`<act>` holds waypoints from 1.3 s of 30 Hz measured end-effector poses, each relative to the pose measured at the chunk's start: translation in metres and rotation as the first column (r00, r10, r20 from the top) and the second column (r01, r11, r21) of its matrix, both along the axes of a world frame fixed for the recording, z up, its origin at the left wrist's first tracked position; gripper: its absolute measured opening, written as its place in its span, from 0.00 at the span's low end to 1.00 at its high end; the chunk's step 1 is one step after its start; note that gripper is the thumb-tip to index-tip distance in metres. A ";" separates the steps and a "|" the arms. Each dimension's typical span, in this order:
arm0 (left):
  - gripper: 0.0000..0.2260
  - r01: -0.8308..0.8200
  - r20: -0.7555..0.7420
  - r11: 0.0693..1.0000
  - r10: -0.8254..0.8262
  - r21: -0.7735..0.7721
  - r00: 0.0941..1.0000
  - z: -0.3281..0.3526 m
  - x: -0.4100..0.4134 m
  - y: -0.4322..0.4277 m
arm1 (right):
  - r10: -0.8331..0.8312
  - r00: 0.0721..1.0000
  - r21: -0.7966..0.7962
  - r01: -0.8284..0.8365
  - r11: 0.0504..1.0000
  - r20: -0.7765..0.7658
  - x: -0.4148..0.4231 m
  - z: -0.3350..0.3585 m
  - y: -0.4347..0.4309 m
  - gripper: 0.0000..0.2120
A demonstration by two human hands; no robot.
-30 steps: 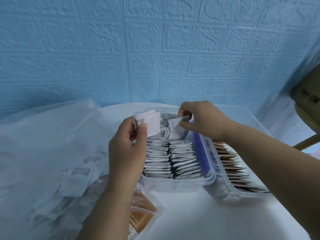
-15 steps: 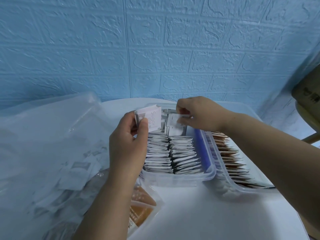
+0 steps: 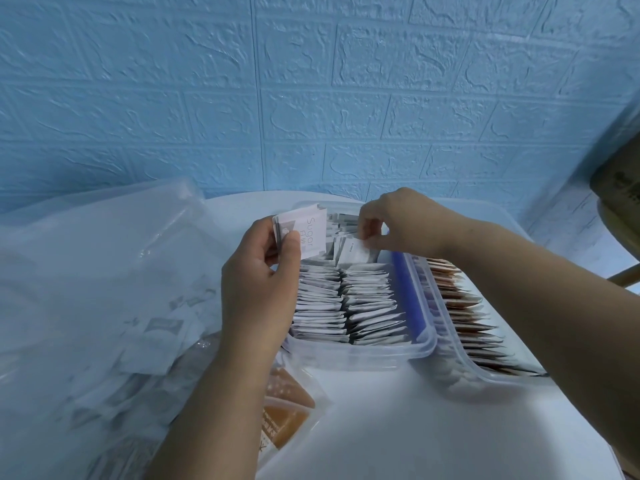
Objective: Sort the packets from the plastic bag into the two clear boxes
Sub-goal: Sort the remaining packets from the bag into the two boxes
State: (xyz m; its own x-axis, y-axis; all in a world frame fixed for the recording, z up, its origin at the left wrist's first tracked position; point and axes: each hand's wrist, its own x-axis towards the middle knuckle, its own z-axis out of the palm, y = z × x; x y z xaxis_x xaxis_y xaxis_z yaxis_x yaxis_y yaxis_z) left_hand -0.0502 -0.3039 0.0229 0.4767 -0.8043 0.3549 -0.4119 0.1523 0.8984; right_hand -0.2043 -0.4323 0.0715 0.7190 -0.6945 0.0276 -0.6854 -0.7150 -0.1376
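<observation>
My left hand point(image 3: 256, 289) grips a small stack of white sugar packets point(image 3: 306, 228) above the left side of the nearer clear box point(image 3: 363, 353). That box holds two rows of white packets point(image 3: 346, 303) standing on edge. My right hand point(image 3: 398, 223) pinches one white packet point(image 3: 355, 252) at the far end of the right row, its lower edge down among the others. A second clear box point(image 3: 485, 374) to the right holds a row of brown packets point(image 3: 464, 317). The big plastic bag point(image 3: 104, 289) lies at the left with white packets inside.
Brown packets point(image 3: 284, 410) show through the bag's near corner, in front of the first box. Both boxes sit on a white round table point(image 3: 398, 434) against a blue brick-pattern wall. A wooden chair point(image 3: 620, 216) stands at the right edge.
My right hand has lowered its single white packet into the far end of the right row. My left hand has kept its stack in about the same place.
</observation>
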 end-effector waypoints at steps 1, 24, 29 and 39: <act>0.07 0.001 -0.004 1.000 -0.001 -0.003 1.000 0.000 0.000 0.000 | -0.003 1.000 0.013 0.003 1.000 0.004 0.000 0.000 0.000 0.04; 0.05 -0.027 -0.045 1.000 0.027 0.015 0.999 0.005 0.001 0.000 | -0.268 0.765 0.590 -0.175 0.789 0.586 0.016 0.025 0.043 0.04; 0.05 0.012 -0.070 1.000 -0.012 -0.004 0.998 0.008 -0.002 0.001 | -0.199 0.812 0.510 -0.136 0.849 0.549 0.016 0.022 0.041 0.11; 0.06 0.041 -0.049 0.999 -0.040 0.003 0.998 0.004 0.002 0.000 | -0.250 0.796 0.495 -0.072 0.866 0.551 0.003 0.024 0.031 0.05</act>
State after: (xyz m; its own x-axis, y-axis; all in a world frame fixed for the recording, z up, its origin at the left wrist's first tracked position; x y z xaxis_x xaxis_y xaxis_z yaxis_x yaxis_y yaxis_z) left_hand -0.0483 -0.3035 0.0270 0.4603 -0.8246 0.3289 -0.3613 0.1644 0.9178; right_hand -0.2018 -0.4017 0.0958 0.6055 -0.7926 0.0710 -0.4115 -0.3882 -0.8246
